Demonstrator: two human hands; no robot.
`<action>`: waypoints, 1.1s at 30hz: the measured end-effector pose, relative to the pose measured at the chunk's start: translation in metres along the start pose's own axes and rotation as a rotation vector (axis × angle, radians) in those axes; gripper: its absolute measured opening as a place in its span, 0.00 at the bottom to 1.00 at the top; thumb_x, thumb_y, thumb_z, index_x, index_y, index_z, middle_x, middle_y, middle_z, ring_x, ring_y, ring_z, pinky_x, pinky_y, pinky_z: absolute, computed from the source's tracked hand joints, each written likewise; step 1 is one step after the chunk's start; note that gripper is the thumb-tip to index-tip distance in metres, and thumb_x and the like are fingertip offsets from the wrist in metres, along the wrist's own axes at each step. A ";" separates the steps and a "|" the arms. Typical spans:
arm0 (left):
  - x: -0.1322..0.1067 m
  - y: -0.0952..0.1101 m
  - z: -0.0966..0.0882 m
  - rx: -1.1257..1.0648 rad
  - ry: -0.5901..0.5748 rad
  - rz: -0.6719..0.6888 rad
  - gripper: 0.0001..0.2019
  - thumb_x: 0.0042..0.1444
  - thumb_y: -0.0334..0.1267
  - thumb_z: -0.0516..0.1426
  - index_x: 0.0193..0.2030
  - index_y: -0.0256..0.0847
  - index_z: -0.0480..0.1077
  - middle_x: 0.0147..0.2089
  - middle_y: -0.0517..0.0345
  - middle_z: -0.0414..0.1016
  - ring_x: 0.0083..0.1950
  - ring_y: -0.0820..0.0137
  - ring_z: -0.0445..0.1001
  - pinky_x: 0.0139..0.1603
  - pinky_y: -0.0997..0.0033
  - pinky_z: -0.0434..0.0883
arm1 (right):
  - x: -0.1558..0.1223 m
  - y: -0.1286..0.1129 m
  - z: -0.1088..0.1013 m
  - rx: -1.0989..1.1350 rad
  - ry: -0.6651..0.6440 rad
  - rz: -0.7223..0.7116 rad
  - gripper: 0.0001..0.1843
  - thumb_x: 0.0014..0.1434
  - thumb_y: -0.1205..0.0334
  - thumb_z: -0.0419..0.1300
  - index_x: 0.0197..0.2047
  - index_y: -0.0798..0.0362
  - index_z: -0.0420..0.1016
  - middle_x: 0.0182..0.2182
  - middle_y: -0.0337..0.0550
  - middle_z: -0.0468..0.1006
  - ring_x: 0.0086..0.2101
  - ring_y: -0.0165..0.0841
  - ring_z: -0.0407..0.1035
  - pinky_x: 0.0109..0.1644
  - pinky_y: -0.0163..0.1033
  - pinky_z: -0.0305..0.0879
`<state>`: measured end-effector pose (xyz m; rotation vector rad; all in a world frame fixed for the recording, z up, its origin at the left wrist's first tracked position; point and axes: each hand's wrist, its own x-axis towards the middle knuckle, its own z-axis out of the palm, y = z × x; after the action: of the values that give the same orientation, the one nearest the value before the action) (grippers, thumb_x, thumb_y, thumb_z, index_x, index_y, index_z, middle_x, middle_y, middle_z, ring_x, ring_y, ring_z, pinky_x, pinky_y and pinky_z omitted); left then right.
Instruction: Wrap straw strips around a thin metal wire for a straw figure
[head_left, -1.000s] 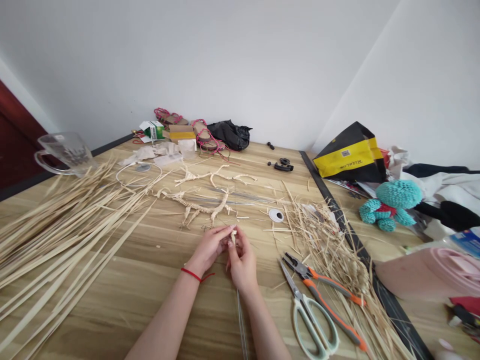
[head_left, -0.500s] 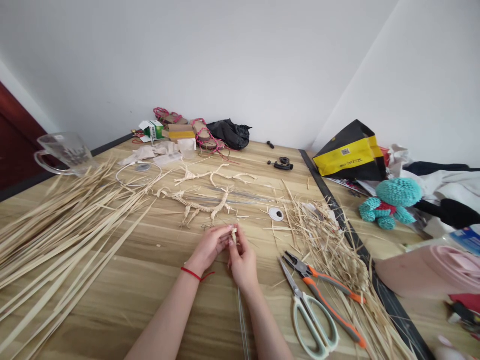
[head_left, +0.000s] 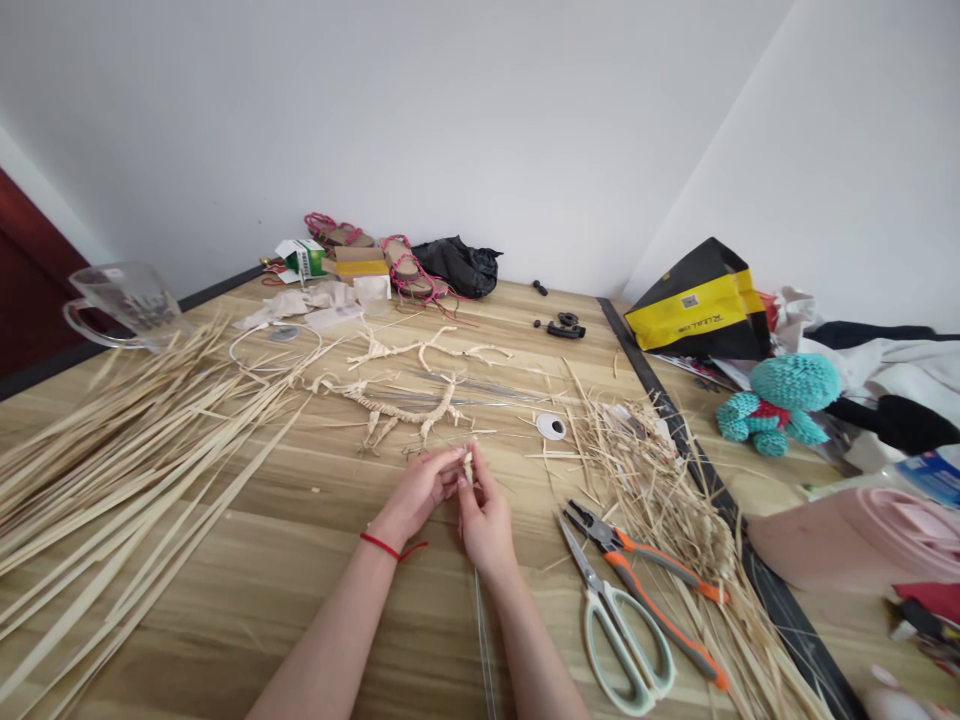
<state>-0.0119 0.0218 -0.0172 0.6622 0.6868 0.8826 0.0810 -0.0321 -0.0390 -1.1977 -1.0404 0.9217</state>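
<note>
Close together over the middle of the table, my left hand (head_left: 424,492) and my right hand (head_left: 484,515) both pinch a small straw-wrapped piece (head_left: 468,466). Thin wires (head_left: 484,640) run down from beneath my hands toward the near table edge; whether they join the piece is hidden by my fingers. Just beyond my fingertips lies a straw-wrapped wire figure (head_left: 405,412) with a curved body and short legs. Behind it rests a second, branching straw-wrapped figure (head_left: 427,348).
Scissors (head_left: 619,630) and orange-handled pliers (head_left: 652,580) lie right of my hands, beside a heap of straw scraps (head_left: 675,490). Long straw strips (head_left: 150,480) spread across the left, near a glass mug (head_left: 131,305). A googly eye (head_left: 552,427) lies right of the figures.
Both hands stay at the same spot with the small straw-wrapped piece between their fingers. The whole view has shifted very slightly.
</note>
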 end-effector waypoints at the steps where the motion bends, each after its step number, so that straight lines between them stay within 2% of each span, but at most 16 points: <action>1: -0.001 0.001 0.001 0.004 0.008 -0.008 0.09 0.49 0.36 0.60 0.37 0.35 0.76 0.36 0.52 0.78 0.37 0.71 0.74 0.37 0.75 0.68 | 0.000 0.000 0.000 -0.001 -0.004 0.001 0.28 0.57 0.58 0.54 0.61 0.49 0.58 0.60 0.41 0.60 0.60 0.38 0.53 0.63 0.49 0.48; 6: -0.004 0.005 0.005 0.034 0.032 -0.043 0.09 0.49 0.36 0.61 0.37 0.36 0.76 0.35 0.53 0.78 0.33 0.73 0.74 0.34 0.77 0.67 | 0.000 0.000 -0.001 -0.011 -0.010 -0.017 0.27 0.58 0.57 0.53 0.61 0.49 0.60 0.61 0.40 0.60 0.60 0.38 0.52 0.63 0.50 0.47; 13: -0.005 0.005 0.006 0.055 0.038 -0.028 0.10 0.46 0.36 0.63 0.37 0.36 0.76 0.33 0.55 0.78 0.33 0.74 0.73 0.36 0.76 0.67 | -0.001 -0.002 0.000 -0.022 0.009 -0.011 0.26 0.57 0.57 0.54 0.59 0.49 0.62 0.59 0.41 0.62 0.60 0.38 0.54 0.64 0.50 0.46; 18: -0.005 0.005 0.006 0.056 0.069 -0.022 0.09 0.45 0.36 0.64 0.34 0.36 0.76 0.32 0.55 0.77 0.32 0.75 0.72 0.34 0.78 0.66 | -0.002 -0.007 0.001 0.020 0.006 -0.031 0.29 0.57 0.58 0.54 0.62 0.47 0.58 0.60 0.40 0.61 0.59 0.38 0.55 0.62 0.49 0.52; 21: -0.004 0.004 0.005 0.062 0.080 -0.026 0.08 0.46 0.36 0.63 0.34 0.37 0.76 0.31 0.56 0.77 0.31 0.75 0.72 0.34 0.78 0.67 | -0.002 -0.010 0.001 0.000 -0.018 -0.054 0.27 0.58 0.59 0.53 0.61 0.46 0.59 0.60 0.40 0.62 0.59 0.38 0.54 0.62 0.50 0.49; 26: -0.003 0.002 0.003 0.080 0.039 -0.013 0.09 0.48 0.37 0.62 0.36 0.36 0.76 0.35 0.51 0.78 0.35 0.71 0.74 0.39 0.74 0.68 | -0.002 -0.015 0.001 -0.057 -0.025 -0.063 0.23 0.58 0.59 0.52 0.58 0.48 0.65 0.57 0.42 0.65 0.59 0.38 0.55 0.64 0.51 0.43; 29: -0.003 0.002 0.004 0.067 0.052 -0.010 0.09 0.49 0.36 0.61 0.37 0.36 0.75 0.36 0.50 0.78 0.36 0.70 0.75 0.38 0.74 0.69 | -0.001 -0.014 0.001 -0.047 -0.021 -0.059 0.23 0.58 0.58 0.53 0.57 0.48 0.65 0.58 0.42 0.65 0.59 0.39 0.55 0.63 0.51 0.46; 33: -0.002 0.004 0.006 0.041 0.091 -0.005 0.13 0.51 0.34 0.60 0.44 0.38 0.74 0.40 0.50 0.78 0.36 0.71 0.75 0.35 0.76 0.69 | 0.000 -0.010 0.001 -0.023 -0.033 -0.056 0.24 0.58 0.58 0.53 0.59 0.48 0.63 0.58 0.42 0.64 0.58 0.38 0.56 0.63 0.51 0.48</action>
<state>-0.0104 0.0208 -0.0104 0.6598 0.7897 0.9007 0.0805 -0.0339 -0.0286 -1.1701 -1.1079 0.8911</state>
